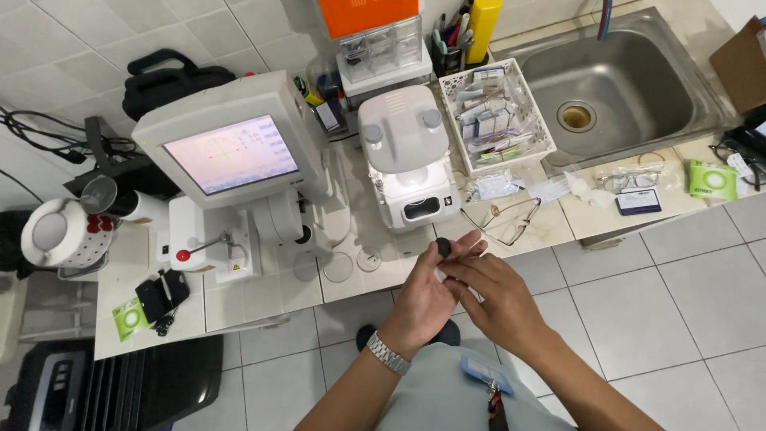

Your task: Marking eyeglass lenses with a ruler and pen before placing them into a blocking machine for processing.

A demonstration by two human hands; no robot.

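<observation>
Black round piece (444, 247) — we pinch it in our left hand (427, 299) fingertips; our right hand (491, 299) fingers touch beside it, near the glasses (507, 219).

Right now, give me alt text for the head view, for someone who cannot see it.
Left hand holds a small round black piece at its fingertips, with the right hand touching it, in front of a tiled counter carrying a white screen-topped machine, thin wire-framed glasses and a steel sink.
</observation>
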